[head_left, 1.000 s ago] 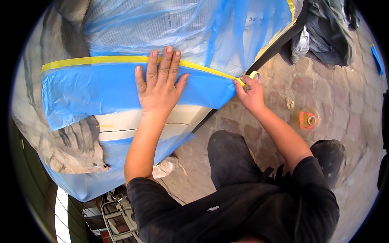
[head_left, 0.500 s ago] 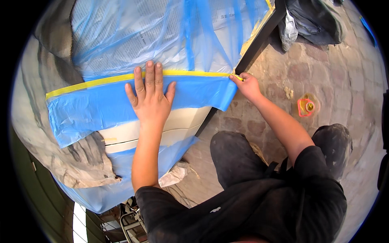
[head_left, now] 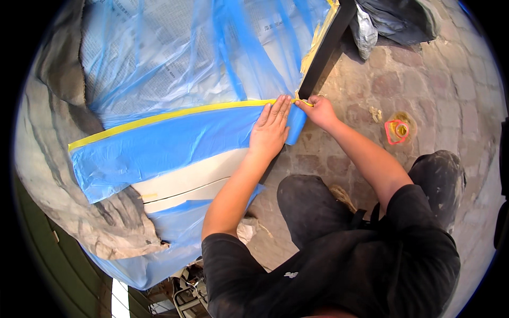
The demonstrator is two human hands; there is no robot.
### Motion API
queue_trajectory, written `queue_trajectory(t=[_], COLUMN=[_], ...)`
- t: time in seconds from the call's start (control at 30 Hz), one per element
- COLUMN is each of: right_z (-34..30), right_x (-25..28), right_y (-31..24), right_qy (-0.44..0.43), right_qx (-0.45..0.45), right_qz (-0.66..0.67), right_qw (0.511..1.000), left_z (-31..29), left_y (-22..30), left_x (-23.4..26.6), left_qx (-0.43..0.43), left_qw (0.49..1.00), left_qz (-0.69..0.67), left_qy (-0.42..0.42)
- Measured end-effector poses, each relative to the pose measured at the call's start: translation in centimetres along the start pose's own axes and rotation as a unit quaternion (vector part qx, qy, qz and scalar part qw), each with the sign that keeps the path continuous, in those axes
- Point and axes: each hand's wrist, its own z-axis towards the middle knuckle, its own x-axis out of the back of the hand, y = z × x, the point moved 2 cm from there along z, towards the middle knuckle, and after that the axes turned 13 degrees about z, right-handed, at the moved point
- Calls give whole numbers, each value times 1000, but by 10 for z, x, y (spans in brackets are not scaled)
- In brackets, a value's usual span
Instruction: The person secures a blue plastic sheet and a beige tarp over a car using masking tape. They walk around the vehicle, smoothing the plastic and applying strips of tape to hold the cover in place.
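Together, the hands point(head_left: 271, 128) touch yellow tape point(head_left: 185, 112) near a black edge point(head_left: 324, 55) beside paving point(head_left: 450, 100).

Black short-sleeved shirt point(head_left: 339, 265) and dusty dark trousers point(head_left: 307, 209)

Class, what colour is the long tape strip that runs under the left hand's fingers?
The tape strip is yellow; it shows best in the head view.

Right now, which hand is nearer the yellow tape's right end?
Right. The right hand pinches the tape's end; the left hand rests left of it, on the blue film.
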Motion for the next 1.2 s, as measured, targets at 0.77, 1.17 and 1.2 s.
queue_trajectory(t=[0.77, 1.17, 1.2], right_z=[-3, 10, 6], right_x=[-4, -5, -6], right_y=[22, 23, 20], right_qy=[14, -25, -31], right_qx=[27, -87, -102], right_qz=[49, 71, 55], right_qw=[998, 993, 993], left_z=[-13, -11, -17], left_y=[3, 13, 13], left_x=[-1, -2, -1], left_qx=[50, 103, 130], left_qw=[999, 994, 989], left_qz=[17, -30, -74], left_qy=[12, -16, -2])
